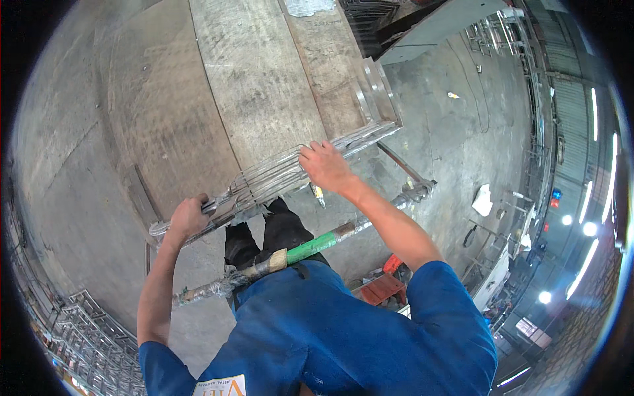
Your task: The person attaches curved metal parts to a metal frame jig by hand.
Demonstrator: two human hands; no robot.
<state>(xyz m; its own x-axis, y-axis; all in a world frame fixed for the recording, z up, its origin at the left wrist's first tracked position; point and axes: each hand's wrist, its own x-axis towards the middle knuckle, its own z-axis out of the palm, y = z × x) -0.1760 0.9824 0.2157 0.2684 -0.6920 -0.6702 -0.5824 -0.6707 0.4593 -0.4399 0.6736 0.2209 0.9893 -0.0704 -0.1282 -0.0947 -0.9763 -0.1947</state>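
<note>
Wire rack (274,177): lying at the middle of the frame, along the near edge of the plank-topped surface (264,86). Slanting with its long axis from lower left to upper right, thin rods running the same way and short crosspieces cutting over them left of centre. Reaching at the upper-right end toward flat metal strips (380,92) by the surface's corner. Showing orange and dark lettering, upside down, on a white patch (221,386) of the blue shirt (323,330), at the lower edge, left of centre. With the left hand (189,216), left of centre, gripping near the lower-left end, fingers curling nearly closed, tips partly hidden. With the right hand (323,166), near centre, clasping the rods from above, fingers bending over them. Spacing both hands well apart. Running roughly parallel, below the rack: a wrapped rail (312,247) with a green section.
</note>
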